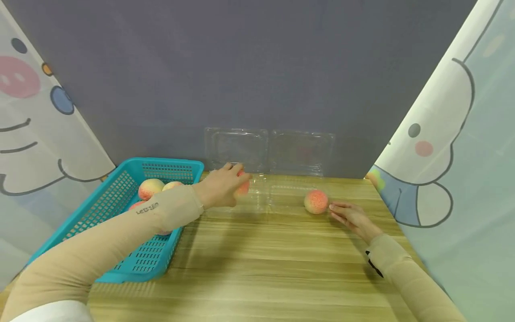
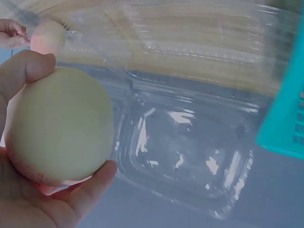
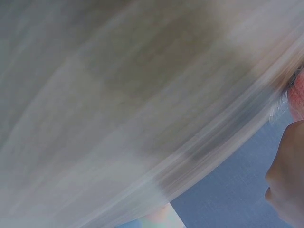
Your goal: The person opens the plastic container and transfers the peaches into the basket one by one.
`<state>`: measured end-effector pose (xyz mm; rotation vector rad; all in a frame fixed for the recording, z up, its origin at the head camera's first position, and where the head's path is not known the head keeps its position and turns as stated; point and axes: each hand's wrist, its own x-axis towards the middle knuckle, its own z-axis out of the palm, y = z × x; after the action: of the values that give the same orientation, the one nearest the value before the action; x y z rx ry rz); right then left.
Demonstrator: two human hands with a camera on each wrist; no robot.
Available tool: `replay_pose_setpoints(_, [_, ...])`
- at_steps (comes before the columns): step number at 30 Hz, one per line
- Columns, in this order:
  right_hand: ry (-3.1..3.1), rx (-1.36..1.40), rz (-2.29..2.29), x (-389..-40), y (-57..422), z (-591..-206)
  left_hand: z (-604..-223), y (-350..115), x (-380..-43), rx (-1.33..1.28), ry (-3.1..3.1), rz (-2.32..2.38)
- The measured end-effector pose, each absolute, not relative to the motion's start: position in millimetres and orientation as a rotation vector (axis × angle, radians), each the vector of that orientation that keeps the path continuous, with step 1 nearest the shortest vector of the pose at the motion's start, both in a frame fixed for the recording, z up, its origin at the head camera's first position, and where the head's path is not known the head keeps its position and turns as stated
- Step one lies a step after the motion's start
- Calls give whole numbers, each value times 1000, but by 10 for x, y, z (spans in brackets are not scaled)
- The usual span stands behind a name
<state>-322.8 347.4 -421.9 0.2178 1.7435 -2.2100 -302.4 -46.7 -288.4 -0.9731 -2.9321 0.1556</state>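
Note:
My left hand [image 1: 225, 185] grips a peach [image 2: 59, 126], pale yellow with a pink side, above the left part of a clear plastic clamshell box. The box's raised lids [image 1: 237, 145] lean against the grey wall; its base [image 1: 287, 197] lies on the table. Another pink and yellow peach [image 1: 316, 201] is at the base's right edge; whether inside or beside it, I cannot tell. Right of that peach is my right hand [image 1: 354, 219], fingers extended with the tips at its side. In the right wrist view only part of the right hand [image 3: 287, 175] shows.
A blue-green plastic basket [image 1: 161, 261] holding several peaches [image 1: 150, 188] stands on the left, partly under my left forearm. The wooden table [image 1: 257, 268] ends at a grey wall [image 1: 257, 80]. Cartoon-print curtains [image 1: 450, 134] hang on both sides.

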Motion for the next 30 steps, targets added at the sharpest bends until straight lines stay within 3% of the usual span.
replay_pose_setpoints(18, [1744,193,-2197,-3258,3575,-4173,-2773,-1518,-2575,-691,-2955,-26])
replay_pose_setpoints(30, [1797,205,-2158,-3255,3579,-4163,-2903,-2116,-2347,-599,-3001,-31])
